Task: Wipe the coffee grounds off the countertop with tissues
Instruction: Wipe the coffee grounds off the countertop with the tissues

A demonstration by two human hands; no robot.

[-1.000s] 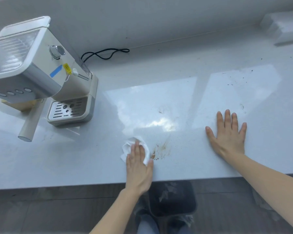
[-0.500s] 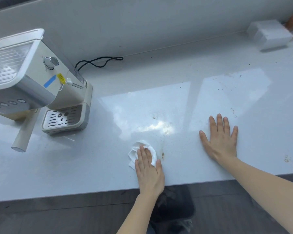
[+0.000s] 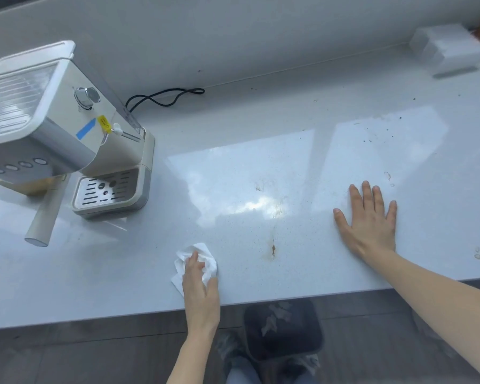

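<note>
Two hands are seen on the white worktop (image 3: 261,128) from the head view. A crumpled white tissue (image 3: 205,261) is pressed under the left hand (image 3: 198,284), its grip closed on the tissue, near the front edge. A brown coffee-ground smear (image 3: 273,249) lies just right of the tissue. The right hand (image 3: 369,220) is laid flat, grip open, further right of the smear. An espresso machine (image 3: 53,128) stands well left of the smear.

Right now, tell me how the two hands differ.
The left hand presses on a crumpled tissue; the right hand holds nothing. The left sits near the counter edge, fingers curled over the tissue; the right lies farther in, fingers spread flat. Both rest palm-down on the counter.
</note>
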